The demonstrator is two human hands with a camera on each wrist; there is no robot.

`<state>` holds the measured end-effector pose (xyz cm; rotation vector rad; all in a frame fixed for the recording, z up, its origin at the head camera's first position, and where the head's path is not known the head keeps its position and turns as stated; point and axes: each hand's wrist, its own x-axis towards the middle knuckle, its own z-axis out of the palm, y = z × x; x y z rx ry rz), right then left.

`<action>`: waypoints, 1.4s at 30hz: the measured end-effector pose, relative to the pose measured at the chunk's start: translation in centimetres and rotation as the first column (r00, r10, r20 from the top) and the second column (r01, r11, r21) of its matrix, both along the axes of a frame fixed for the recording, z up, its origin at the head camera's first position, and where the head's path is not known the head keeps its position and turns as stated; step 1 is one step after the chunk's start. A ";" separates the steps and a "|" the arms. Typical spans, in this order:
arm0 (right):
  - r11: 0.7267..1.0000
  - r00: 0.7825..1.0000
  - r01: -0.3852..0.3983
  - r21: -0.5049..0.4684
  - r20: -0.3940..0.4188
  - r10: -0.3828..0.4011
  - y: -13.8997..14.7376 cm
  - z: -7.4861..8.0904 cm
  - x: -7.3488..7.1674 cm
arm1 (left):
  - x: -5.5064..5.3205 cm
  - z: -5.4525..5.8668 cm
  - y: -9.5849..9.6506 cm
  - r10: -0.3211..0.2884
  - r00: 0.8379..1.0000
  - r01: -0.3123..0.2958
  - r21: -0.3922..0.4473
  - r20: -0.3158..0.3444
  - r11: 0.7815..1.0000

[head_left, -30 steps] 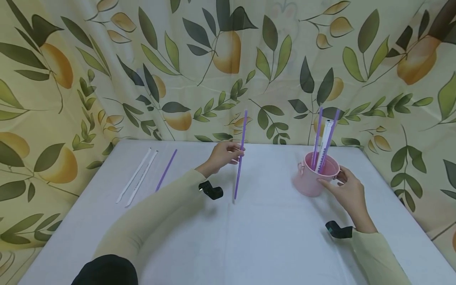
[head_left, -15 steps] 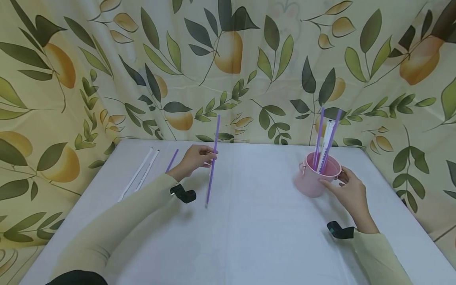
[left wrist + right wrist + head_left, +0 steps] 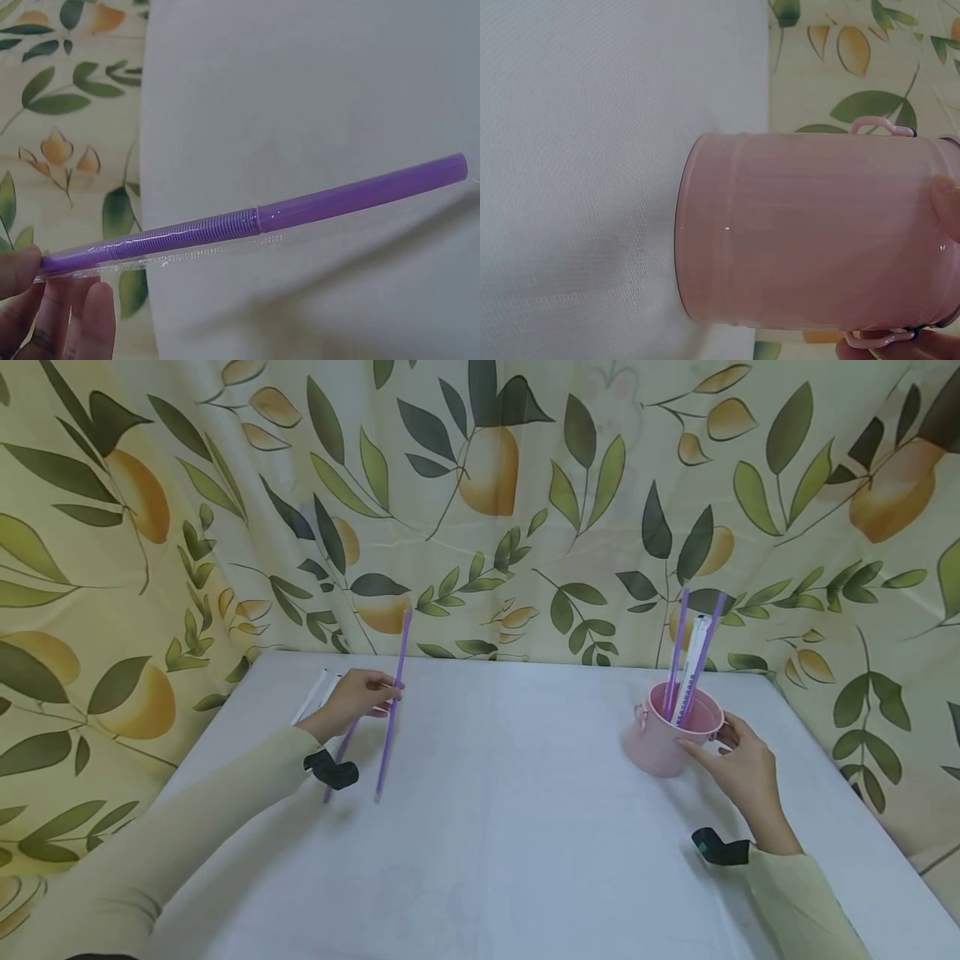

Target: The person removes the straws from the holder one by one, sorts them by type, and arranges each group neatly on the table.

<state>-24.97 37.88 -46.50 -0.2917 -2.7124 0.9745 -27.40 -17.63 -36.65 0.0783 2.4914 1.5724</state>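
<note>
My left hand [image 3: 356, 700] pinches a purple bendy straw [image 3: 388, 739] near its upper part, tilted, at the table's left side. In the left wrist view the straw [image 3: 364, 193] shows its ribbed bend and a clear wrapper. Beside and partly behind the hand, another purple straw [image 3: 346, 742] and white-wrapped straws [image 3: 321, 687] lie on the table, partly hidden by the arm. My right hand [image 3: 744, 770] grips the rim and side handle of a pink bucket [image 3: 658, 753], which stands upright. Inside it lean purple straws [image 3: 677, 647] and a white-wrapped straw [image 3: 689, 670].
A white cloth covers the table [image 3: 510, 843]. Behind it hangs a curtain [image 3: 480, 552] printed with leaves and fruit. Black wrist cameras, such as the left one [image 3: 332, 771], stick out below both wrists.
My left hand has moved left across the table with the purple straw, now near the straws lying there. The right hand and pink bucket stay in place; the head view has shifted slightly.
</note>
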 end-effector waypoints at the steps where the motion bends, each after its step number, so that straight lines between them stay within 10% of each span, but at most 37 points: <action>1: 0.999 1.000 0.016 0.028 0.000 -0.016 -0.4 0.3 0.3 | 0.0 -0.1 -0.3 0.002 1.000 -0.002 -0.012 0.005 1.000; 5: 1.000 0.999 0.007 -0.001 0.040 -0.007 -2.7 3.4 2.0 | -0.2 -0.9 -1.3 0.020 0.999 -0.018 -0.048 0.040 0.999; 11: 1.000 1.000 -0.001 0.000 0.015 0.001 -2.1 2.6 1.6 | -0.6 -2.0 -2.2 0.024 0.997 -0.016 -0.106 0.073 0.994; 19: 0.999 0.998 0.016 -0.033 0.055 -0.014 -5.4 6.5 3.9 | -0.8 -3.3 -3.2 0.031 0.996 -0.017 -0.157 0.088 0.987; 33: 1.000 1.000 0.007 0.021 0.002 -0.007 0.5 -0.7 -0.5 | -1.2 -4.5 -3.9 0.036 0.996 -0.018 -0.211 0.084 0.977; 42: 1.000 1.000 0.006 -0.022 0.029 -0.005 -2.9 3.6 2.0 | -1.2 -5.8 -4.0 0.077 0.996 -0.062 -0.248 0.050 0.967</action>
